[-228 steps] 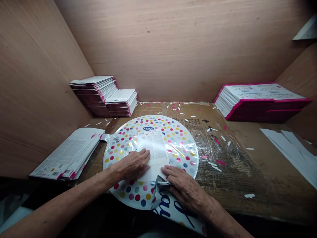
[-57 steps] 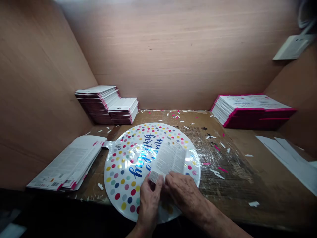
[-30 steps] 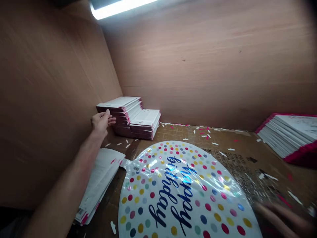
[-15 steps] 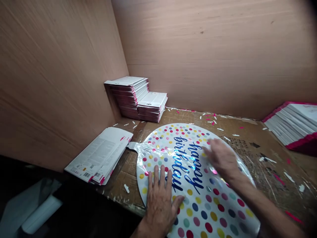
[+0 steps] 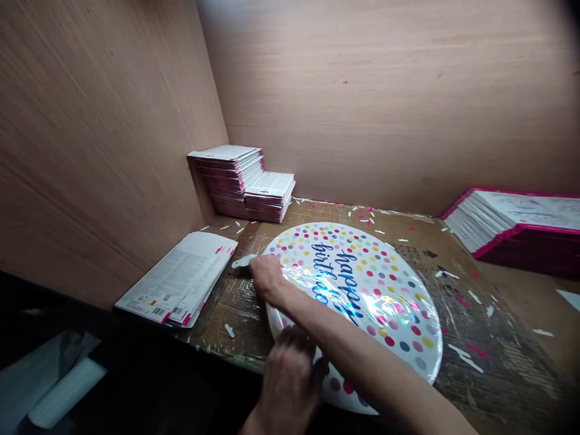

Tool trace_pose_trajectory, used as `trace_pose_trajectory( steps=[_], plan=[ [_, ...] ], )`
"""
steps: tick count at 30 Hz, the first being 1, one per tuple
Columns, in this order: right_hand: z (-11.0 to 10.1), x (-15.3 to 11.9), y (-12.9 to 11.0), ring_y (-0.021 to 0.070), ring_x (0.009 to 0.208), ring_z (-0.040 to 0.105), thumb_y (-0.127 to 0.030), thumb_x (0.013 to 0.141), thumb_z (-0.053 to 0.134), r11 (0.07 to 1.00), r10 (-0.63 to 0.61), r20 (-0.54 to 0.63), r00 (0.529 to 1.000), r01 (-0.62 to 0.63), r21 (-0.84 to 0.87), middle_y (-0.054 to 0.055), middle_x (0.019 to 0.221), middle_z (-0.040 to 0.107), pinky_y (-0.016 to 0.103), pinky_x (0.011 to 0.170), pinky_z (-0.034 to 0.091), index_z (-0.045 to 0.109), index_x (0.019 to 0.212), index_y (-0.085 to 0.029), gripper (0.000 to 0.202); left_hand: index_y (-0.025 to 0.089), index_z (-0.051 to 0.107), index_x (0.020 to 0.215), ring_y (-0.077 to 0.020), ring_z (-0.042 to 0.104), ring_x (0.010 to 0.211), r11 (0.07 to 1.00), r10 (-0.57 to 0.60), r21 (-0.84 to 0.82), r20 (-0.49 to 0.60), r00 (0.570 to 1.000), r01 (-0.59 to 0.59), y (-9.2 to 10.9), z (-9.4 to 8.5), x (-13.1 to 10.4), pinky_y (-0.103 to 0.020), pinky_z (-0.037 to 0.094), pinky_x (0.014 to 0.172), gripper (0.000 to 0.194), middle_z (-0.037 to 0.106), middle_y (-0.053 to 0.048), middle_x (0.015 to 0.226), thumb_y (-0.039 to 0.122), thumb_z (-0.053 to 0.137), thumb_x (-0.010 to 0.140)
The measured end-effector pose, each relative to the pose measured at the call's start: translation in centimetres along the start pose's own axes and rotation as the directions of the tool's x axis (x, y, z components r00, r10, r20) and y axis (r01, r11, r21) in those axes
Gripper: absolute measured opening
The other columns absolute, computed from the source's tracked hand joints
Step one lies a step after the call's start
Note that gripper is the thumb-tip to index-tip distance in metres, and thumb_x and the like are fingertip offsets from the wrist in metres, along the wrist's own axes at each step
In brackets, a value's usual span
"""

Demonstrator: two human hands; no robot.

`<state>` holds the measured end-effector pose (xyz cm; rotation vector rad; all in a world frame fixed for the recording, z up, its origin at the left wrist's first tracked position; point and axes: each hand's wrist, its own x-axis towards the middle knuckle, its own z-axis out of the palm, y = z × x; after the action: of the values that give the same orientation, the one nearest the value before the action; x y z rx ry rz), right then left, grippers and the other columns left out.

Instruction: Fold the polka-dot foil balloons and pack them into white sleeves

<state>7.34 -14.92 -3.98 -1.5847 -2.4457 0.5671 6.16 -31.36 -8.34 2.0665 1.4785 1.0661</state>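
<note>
On cardboard (image 5: 240,305) lay a round, glossy white balloon (image 5: 385,302) — multicoloured dots, blue lettering; my right hand (image 5: 268,277) met its neck (image 5: 243,261), my left hand (image 5: 292,368), apart, its near edge — grips unclear.

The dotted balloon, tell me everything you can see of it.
The balloon is round, uninflated and glossy, like foil or plastic film: white with multicoloured dots and blue script, "happy" and part of a second word. Its pale neck points left. It lies on brown cardboard. The right hand is at the neck, that forearm crosses in front, and the left hand, blurred, is at the near-left edge.
</note>
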Motion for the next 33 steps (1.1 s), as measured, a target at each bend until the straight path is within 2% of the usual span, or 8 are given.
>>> trace_pose_trajectory(
  steps=[3,5,10,12,17,22,27,33],
  plan=[
    [-0.7,0.1,2.9,0.0227,0.088,0.066,-0.026,0.088,0.063,0.983,0.139,-0.056,0.989,-0.131,0.132,0.011,0.087,0.071,0.03,0.074,0.048,0.072,0.088,-0.012,0.017,0.023,0.067,0.079,-0.0227,0.068,0.076,0.989,-0.061,0.123,-0.135,0.989,0.078,-1.6,-3.8,1.9,-0.036,0.053,0.075,0.029,0.071,-0.007,0.08,0.029,0.043,0.094],
    [-0.7,-0.2,4.5,0.0201,0.078,0.065,-0.03,0.086,0.063,0.957,0.176,-0.054,0.983,-0.159,0.241,0.009,0.073,0.07,0.026,0.067,0.045,0.072,0.077,-0.012,0.022,0.019,0.065,0.101,-0.0237,0.069,0.086,0.952,-0.208,0.176,-0.228,0.951,0.25,-3.6,-5.3,4.7,-0.035,0.052,0.078,0.023,0.072,-0.011,0.098,0.029,0.046,0.093],
    [0.2,-0.6,6.1,0.0101,0.051,0.057,-0.022,0.085,0.056,0.85,0.155,0.03,0.987,-0.149,0.506,0.0,0.053,0.061,0.019,0.051,0.039,0.069,0.07,-0.012,0.022,0.006,0.049,0.13,-0.029,0.068,0.098,0.813,-0.491,0.25,-0.191,0.85,0.525,-7.6,-5.4,12.1,-0.037,0.049,0.084,0.048,0.07,-0.019,0.11,0.031,0.054,0.089],
    [0.6,-0.5,6.2,0.0092,0.048,0.054,-0.016,0.08,0.056,0.805,0.17,0.022,0.985,-0.152,0.573,-0.002,0.051,0.059,0.018,0.05,0.037,0.068,0.067,-0.013,0.018,0.008,0.051,0.13,-0.0309,0.067,0.103,0.793,-0.506,0.287,-0.18,0.844,0.537,-8.0,-4.8,13.6,-0.037,0.048,0.085,0.051,0.07,-0.02,0.112,0.035,0.057,0.087],
    [1.2,-0.2,6.1,0.0095,0.051,0.052,-0.011,0.071,0.059,0.713,0.226,-0.05,0.973,-0.13,0.689,-0.003,0.047,0.054,0.019,0.052,0.036,0.06,0.053,-0.014,0.018,0.019,0.071,0.1,-0.0262,0.07,0.093,0.794,-0.512,0.31,-0.123,0.85,0.523,-8.4,-3.8,14.9,-0.028,0.046,0.071,0.024,0.075,-0.011,0.098,0.03,0.06,0.083],
    [1.0,-0.8,6.0,0.0097,0.043,0.05,-0.02,0.072,0.062,0.567,0.262,-0.065,0.963,-0.099,0.818,-0.005,0.042,0.051,0.02,0.048,0.037,0.058,0.052,-0.016,0.021,0.017,0.073,0.092,-0.028,0.07,0.086,0.743,-0.541,0.341,-0.199,0.817,0.576,-9.3,-2.9,15.2,-0.03,0.042,0.063,0.023,0.075,-0.014,0.093,0.027,0.054,0.086],
    [-1.0,-4.6,9.5,0.0116,0.05,0.058,-0.04,0.079,0.058,0.361,0.451,-0.136,0.882,-0.041,0.932,-0.002,0.059,0.06,0.022,0.05,0.047,0.061,0.072,-0.017,0.024,0.015,0.072,0.094,-0.0276,0.068,0.089,0.751,-0.497,0.351,-0.257,0.829,0.559,-10.5,-2.8,15.8,-0.031,0.044,0.071,0.035,0.074,-0.015,0.095,0.035,0.043,0.094],
    [-4.0,-11.9,15.3,0.0091,0.056,0.059,-0.044,0.061,0.08,0.051,0.671,-0.195,0.715,0.218,0.975,-0.003,0.067,0.065,0.019,0.054,0.05,0.063,0.079,-0.018,0.036,0.012,0.068,0.107,-0.0292,0.063,0.103,0.813,-0.387,0.341,-0.29,0.875,0.472,-9.6,-4.5,16.8,-0.035,0.047,0.084,0.034,0.07,-0.016,0.108,0.036,0.055,0.086]
  ],
)
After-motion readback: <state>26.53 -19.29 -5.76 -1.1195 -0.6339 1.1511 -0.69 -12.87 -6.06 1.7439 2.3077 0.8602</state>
